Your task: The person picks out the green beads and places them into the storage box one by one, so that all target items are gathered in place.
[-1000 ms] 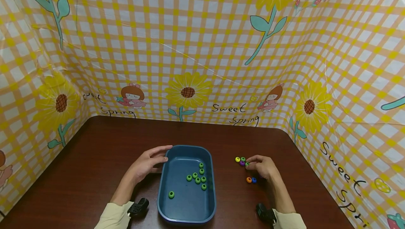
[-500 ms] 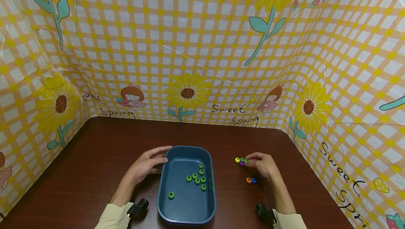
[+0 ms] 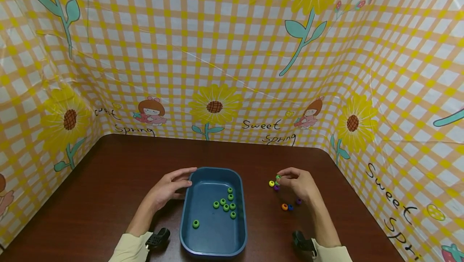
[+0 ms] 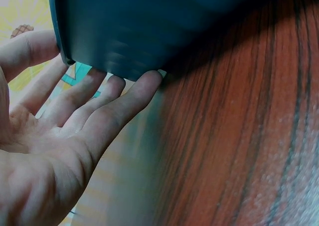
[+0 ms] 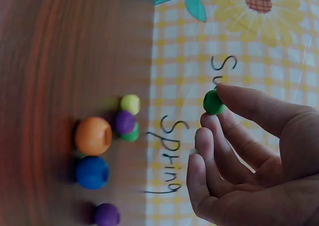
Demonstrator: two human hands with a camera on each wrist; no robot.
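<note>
Between thumb and fingertips, my right hand (image 3: pixel 299 183) pinches a green bead (image 5: pixel 213 102), raised off the table in the right wrist view. Close below it lie a yellow bead (image 3: pixel 271 183), a purple bead (image 3: pixel 276 188) and another green bead (image 5: pixel 130 132), partly hidden by the hand in the head view. My left hand (image 3: pixel 170 185) rests against the left side of a blue tray (image 3: pixel 184 213), its fingers (image 4: pixel 117 104) extended and touching the wall and rim. Several green beads (image 3: pixel 226 207) lie inside the tray.
Nearer the person, right of the tray, sit an orange bead (image 3: pixel 284 207), a blue bead (image 3: pixel 290 207) and a second purple bead (image 3: pixel 299 201). A checked, flower-printed cloth (image 3: pixel 232 64) stands around the back and sides of the dark wooden table (image 3: pixel 119 165).
My right hand has moved slightly up and to the left, lifting the green bead from beside the cluster. The near purple bead is now uncovered. Left hand and tray stay put.
</note>
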